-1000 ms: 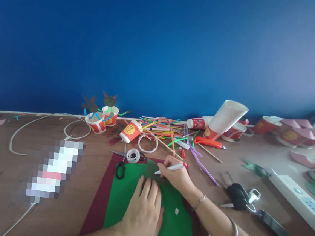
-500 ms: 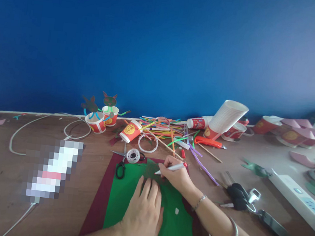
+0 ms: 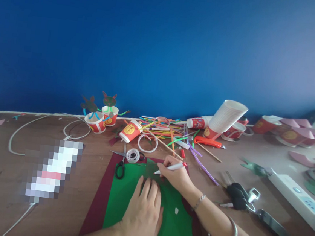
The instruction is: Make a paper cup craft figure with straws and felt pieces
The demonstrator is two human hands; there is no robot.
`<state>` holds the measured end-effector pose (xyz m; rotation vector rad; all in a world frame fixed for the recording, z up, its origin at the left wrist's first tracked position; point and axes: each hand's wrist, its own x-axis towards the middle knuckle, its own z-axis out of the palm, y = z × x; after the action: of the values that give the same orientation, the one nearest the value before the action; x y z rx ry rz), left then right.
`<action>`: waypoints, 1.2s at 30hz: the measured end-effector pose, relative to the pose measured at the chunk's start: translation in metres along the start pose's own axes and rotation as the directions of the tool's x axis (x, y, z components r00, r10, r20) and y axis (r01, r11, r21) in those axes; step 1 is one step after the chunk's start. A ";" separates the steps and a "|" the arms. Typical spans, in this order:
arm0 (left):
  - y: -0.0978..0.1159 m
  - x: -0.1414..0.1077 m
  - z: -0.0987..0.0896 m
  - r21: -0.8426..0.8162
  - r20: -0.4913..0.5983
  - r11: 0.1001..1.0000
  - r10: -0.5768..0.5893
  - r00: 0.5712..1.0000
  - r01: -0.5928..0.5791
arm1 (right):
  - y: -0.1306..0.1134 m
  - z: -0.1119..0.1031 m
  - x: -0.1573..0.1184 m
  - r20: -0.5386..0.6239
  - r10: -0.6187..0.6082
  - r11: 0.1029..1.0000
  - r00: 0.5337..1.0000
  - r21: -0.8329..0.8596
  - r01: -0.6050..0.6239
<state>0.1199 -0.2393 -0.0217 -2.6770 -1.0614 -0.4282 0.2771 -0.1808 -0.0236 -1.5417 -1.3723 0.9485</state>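
Green paper (image 3: 121,197) lies over a dark red sheet (image 3: 96,205) on the table. My left hand (image 3: 144,207) rests flat on the green paper, fingers stretched forward. In my right hand (image 3: 175,175) is a white marker with a red end (image 3: 175,167), its tip at the upper part of the green paper. Whether the tip touches the paper I cannot tell. Black-handled scissors (image 3: 120,170) lie open at the paper's upper left corner, partly under a white tape roll (image 3: 132,155). A small white scrap (image 3: 176,210) sits on the green paper.
Colourful sticks (image 3: 159,127) and a tipped paper cup (image 3: 131,131) lie behind the paper. A leaning cup stack (image 3: 225,120) and an orange utility knife (image 3: 208,141) are back right. Keys (image 3: 236,195) and a power strip (image 3: 299,198) lie right; a blurred-out device (image 3: 54,170) lies left.
My right hand and the marker have shifted very slightly left. My left hand and the paper look the same.
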 end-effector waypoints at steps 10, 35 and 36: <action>0.000 0.000 0.000 0.005 0.012 1.000 0.000 1.000 0.000 | -0.001 -0.002 0.001 -0.061 -0.032 0.999 0.998 0.033 0.034; 0.000 0.001 0.000 -0.001 0.012 1.000 0.002 1.000 -0.002 | 0.000 -0.002 0.002 -0.079 -0.016 0.998 0.997 -0.060 0.011; 0.000 0.001 0.000 0.000 0.014 1.000 0.002 1.000 -0.002 | 0.000 -0.002 0.002 -0.089 -0.019 0.998 0.996 -0.068 0.013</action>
<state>0.1201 -0.2388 -0.0216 -2.6850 -1.0626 -0.4092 0.2791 -0.1792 -0.0233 -1.6014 -1.3631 0.8215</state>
